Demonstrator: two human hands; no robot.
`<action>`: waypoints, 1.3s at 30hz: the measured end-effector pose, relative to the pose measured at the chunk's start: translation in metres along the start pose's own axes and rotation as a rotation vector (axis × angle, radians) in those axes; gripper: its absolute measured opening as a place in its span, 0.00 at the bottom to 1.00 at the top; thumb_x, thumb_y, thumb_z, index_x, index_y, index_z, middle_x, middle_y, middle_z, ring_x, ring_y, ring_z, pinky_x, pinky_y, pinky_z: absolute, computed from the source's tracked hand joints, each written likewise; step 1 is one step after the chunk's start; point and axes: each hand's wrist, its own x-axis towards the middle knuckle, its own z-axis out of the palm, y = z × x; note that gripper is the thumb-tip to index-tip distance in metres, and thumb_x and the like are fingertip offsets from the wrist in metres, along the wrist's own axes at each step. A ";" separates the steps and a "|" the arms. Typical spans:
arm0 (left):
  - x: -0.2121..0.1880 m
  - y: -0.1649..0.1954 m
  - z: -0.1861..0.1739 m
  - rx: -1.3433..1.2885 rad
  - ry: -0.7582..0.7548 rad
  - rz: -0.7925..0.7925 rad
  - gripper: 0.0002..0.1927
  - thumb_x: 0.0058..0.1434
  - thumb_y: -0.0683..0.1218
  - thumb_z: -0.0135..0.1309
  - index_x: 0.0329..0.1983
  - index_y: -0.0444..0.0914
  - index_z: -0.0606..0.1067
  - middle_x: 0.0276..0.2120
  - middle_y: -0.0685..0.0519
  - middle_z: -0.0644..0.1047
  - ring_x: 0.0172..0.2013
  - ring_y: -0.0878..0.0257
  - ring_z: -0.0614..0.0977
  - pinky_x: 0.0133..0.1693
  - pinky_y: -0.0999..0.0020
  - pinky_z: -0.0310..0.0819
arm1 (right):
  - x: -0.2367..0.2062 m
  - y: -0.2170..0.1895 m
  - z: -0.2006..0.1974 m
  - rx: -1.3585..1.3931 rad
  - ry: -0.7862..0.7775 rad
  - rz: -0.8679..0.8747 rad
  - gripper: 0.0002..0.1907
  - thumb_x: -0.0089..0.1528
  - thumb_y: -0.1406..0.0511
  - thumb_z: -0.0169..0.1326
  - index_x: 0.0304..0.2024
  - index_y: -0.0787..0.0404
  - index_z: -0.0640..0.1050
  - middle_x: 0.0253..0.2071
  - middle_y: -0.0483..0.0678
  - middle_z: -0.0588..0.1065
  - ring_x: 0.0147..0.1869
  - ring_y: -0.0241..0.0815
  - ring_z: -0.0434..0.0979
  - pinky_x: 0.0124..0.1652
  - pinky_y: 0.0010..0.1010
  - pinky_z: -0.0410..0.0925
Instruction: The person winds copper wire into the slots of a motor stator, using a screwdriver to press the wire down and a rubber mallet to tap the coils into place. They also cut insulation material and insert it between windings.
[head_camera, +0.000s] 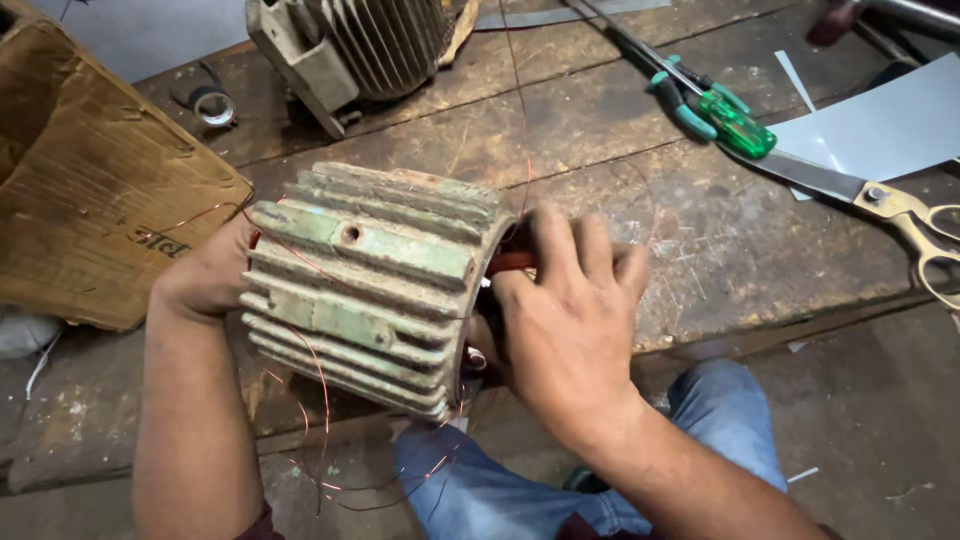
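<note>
A worn green finned motor housing (370, 280) lies on its side at the front edge of the wooden workbench (700, 240). My left hand (205, 275) presses against its left end; the fingers are hidden behind the casing. My right hand (570, 310) is at the open right end, fingers curled on a reddish strip (512, 262) and thin copper wire (320, 385) there. Loose strands of copper wire trail over the fins and hang down toward my blue-jeaned knees.
A torn cardboard box (90, 190) sits at left. Behind are a second grey finned motor (350, 45) and a tape roll (213, 105). At right lie green-handled screwdrivers (725, 115), large brass-handled scissors (880, 205) and grey sheets (880, 125).
</note>
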 end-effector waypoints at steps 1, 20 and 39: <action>-0.001 -0.001 0.000 -0.011 -0.035 0.026 0.25 0.57 0.40 0.64 0.59 0.33 0.77 0.53 0.52 0.81 0.52 0.64 0.80 0.55 0.62 0.76 | -0.001 0.002 -0.002 -0.011 0.004 -0.025 0.18 0.49 0.52 0.68 0.30 0.56 0.80 0.58 0.57 0.70 0.57 0.59 0.65 0.48 0.52 0.57; -0.025 -0.032 -0.016 0.032 0.127 0.216 0.18 0.57 0.32 0.61 0.52 0.31 0.80 0.48 0.49 0.83 0.45 0.64 0.82 0.48 0.70 0.77 | -0.013 0.025 0.011 0.322 -0.062 0.075 0.14 0.53 0.57 0.69 0.28 0.58 0.80 0.35 0.52 0.70 0.45 0.54 0.68 0.43 0.43 0.64; -0.037 -0.014 0.045 0.088 0.716 0.395 0.34 0.59 0.38 0.59 0.63 0.42 0.54 0.50 0.52 0.65 0.51 0.60 0.71 0.56 0.62 0.72 | -0.012 0.035 0.010 0.322 -0.038 -0.271 0.22 0.51 0.68 0.60 0.50 0.56 0.80 0.52 0.56 0.72 0.54 0.57 0.71 0.51 0.45 0.69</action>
